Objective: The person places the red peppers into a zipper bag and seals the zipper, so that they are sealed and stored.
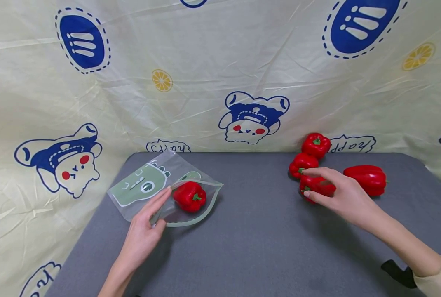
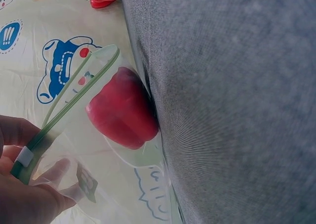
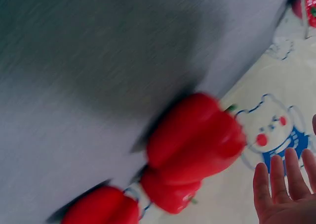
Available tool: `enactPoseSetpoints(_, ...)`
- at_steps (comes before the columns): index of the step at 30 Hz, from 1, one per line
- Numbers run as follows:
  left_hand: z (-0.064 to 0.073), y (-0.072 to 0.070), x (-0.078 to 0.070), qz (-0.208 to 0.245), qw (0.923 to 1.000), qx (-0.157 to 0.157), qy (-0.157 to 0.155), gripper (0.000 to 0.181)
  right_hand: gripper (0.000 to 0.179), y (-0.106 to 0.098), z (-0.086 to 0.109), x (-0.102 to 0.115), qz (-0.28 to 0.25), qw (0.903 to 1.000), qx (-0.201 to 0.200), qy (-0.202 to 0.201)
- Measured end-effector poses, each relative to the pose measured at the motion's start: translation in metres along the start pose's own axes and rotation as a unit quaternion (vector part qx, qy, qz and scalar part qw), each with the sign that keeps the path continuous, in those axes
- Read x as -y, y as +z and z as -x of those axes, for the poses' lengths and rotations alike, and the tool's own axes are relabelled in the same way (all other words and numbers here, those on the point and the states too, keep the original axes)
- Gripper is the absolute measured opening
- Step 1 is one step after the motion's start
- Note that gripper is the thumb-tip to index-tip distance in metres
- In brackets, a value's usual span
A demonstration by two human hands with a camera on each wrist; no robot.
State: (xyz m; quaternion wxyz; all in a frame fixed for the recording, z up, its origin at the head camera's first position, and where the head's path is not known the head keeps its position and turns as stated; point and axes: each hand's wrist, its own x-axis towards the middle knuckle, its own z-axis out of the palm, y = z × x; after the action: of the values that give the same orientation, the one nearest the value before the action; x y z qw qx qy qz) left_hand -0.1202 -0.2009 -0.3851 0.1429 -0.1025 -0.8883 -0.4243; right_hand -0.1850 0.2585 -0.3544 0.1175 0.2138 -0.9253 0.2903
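Note:
A clear zip bag (image 1: 135, 185) with a green cartoon print lies on the left of the table, its mouth spread open. One red bell pepper (image 1: 189, 198) is inside, near the mouth. My left hand (image 1: 142, 231) holds the bag's rim by the white slider (image 2: 24, 156), some fingers showing through the plastic in the left wrist view. On the right side, my right hand (image 1: 348, 198) is over a red bell pepper (image 1: 318, 187), thumb and fingers apart around it. In the right wrist view its fingers (image 3: 291, 179) look extended and spread, apart from the pepper (image 3: 192, 140).
Two more red bell peppers (image 1: 300, 164) stand behind the one by my right hand, toward the back edge. Another long red bell pepper (image 1: 367, 180) lies farther right. A grey cloth covers the table (image 1: 239, 235); a printed curtain (image 1: 198, 111) hangs behind.

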Motion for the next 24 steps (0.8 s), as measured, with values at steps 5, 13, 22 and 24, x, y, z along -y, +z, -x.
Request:
enactPoseSetpoints(5,0.0,-0.001,-0.001,0.001,1.0,0.0,-0.001,0.079,0.059,-0.01,-0.004,-0.026,0.013,0.9999,0.009,-0.003)
enactPoseSetpoints(13,0.0,-0.002,-0.001,-0.003,1.0,0.0,-0.004,0.078,0.068,-0.01,-0.012,-0.058,0.002,0.9982,0.059,0.004)
enactPoseSetpoints(22,0.0,-0.002,0.0,-0.001,1.0,-0.006,0.006,0.076,0.073,-0.002,-0.017,-0.078,-0.023,0.9921,0.12,0.032)
enactPoseSetpoints(24,0.0,-0.002,0.0,-0.001,1.0,-0.006,0.005,0.075,0.073,-0.002,-0.018,-0.079,-0.028,0.9915,0.123,0.031)
